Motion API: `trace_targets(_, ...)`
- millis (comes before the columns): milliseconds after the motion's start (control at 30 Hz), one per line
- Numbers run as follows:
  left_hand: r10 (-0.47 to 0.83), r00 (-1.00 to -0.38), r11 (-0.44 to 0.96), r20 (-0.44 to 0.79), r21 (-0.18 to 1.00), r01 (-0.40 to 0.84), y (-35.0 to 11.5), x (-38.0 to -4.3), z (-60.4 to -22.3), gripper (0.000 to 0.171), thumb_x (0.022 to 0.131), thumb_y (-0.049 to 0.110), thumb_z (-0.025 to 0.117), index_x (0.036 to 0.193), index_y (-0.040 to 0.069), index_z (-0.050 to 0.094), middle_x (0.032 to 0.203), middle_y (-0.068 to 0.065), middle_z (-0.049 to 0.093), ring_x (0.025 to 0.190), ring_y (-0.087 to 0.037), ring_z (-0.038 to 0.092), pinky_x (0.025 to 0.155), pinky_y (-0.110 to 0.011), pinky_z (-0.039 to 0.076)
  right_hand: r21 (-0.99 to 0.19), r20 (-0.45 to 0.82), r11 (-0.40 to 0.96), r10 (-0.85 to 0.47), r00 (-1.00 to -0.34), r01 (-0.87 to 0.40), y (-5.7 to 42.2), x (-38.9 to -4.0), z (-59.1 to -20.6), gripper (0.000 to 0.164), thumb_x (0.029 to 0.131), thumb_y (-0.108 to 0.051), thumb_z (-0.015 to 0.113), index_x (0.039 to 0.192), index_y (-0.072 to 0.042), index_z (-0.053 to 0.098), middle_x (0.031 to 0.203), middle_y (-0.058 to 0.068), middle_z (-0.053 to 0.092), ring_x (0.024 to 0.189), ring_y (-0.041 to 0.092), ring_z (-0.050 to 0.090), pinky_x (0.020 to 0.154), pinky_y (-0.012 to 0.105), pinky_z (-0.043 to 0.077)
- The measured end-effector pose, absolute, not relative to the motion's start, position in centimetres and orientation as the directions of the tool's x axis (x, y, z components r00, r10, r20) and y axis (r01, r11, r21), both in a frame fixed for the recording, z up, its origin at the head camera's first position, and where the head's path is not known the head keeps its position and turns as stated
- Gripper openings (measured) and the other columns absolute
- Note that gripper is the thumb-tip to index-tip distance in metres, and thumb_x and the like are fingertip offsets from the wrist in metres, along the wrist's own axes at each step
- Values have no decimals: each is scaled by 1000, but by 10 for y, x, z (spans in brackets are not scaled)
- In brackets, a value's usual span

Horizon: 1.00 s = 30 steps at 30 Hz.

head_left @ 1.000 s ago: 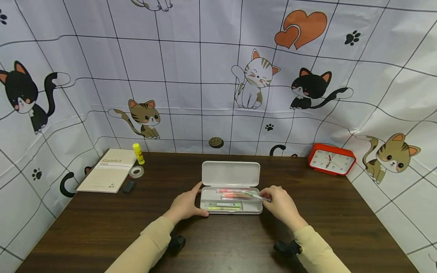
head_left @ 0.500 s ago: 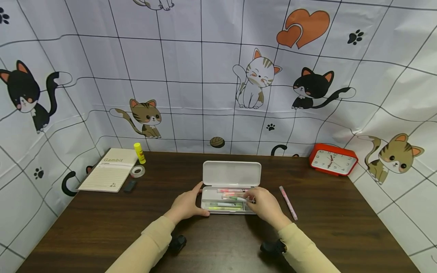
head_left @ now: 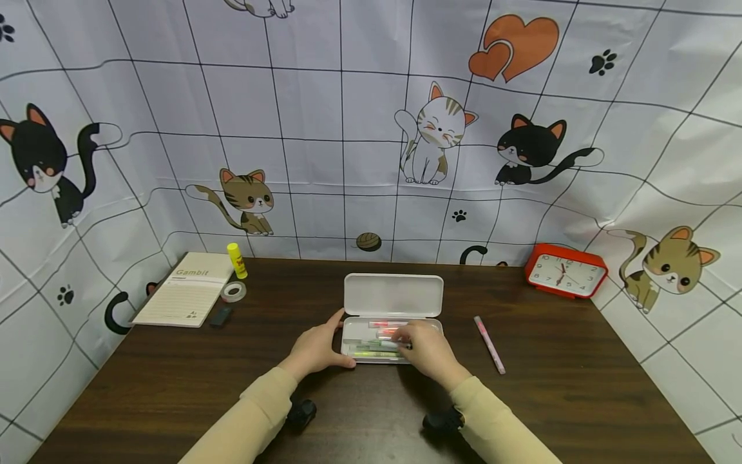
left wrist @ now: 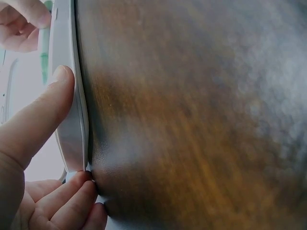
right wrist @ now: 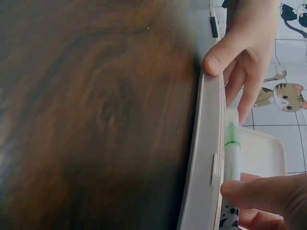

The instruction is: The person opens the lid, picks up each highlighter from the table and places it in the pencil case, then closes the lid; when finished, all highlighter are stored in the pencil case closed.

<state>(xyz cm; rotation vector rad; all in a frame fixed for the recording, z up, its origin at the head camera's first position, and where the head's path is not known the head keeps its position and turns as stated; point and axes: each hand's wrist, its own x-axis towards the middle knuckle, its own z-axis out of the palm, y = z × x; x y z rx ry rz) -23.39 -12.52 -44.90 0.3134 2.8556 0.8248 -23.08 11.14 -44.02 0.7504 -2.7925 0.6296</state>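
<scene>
An open white pencil case (head_left: 393,295) stands on the table with its lid raised at the back. At its left end, my left hand (head_left: 315,348) holds the case, thumb along the front wall and fingers round the side. My right hand (head_left: 429,351) pinches a white highlighter (right wrist: 232,160) with a clear cap, green tip and panda print. That highlighter lies lengthwise just inside the front wall, partly covered by my fingers. Reddish pens (head_left: 385,324) lie in the rear part of the case, and a yellow-green pen (head_left: 371,354) lies in front.
A pink pen (head_left: 489,345) lies right of the case. Farther back right stands a red alarm clock (head_left: 565,271). To the left are a notebook (head_left: 185,290), a yellow glue stick (head_left: 236,261), a tape roll (head_left: 234,292) and a dark eraser (head_left: 221,316).
My right hand has carried the highlighter leftward from the case's right end into its front part. The pink pen has come into sight beside the case. My left hand stays put.
</scene>
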Motion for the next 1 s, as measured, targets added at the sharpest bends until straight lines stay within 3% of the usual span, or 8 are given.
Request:
trace_targets(500, 253, -965, 820, -68, 544, 177, -127, -235, -451, 109, 65, 44, 85, 150, 9, 26, 134, -11, 56, 115, -34, 56, 91, -50, 46, -369, 271, 759, -464, -843, -536, 87, -233, -443, 9, 78, -10, 76, 84, -16, 72, 82, -1, 64, 78, 15, 60, 65, 31, 48)
trace_targets(1000, 241, -967, 826, -84, 540, 159, -126, -237, -454, 111, 64, 47, 85, 151, 10, 25, 136, -9, 54, 119, -33, 54, 94, -50, 45, -383, 315, 766, -417, -853, -516, 104, -233, -440, 7, 79, -11, 74, 85, -14, 72, 78, -3, 63, 73, 12, 60, 66, 30, 49)
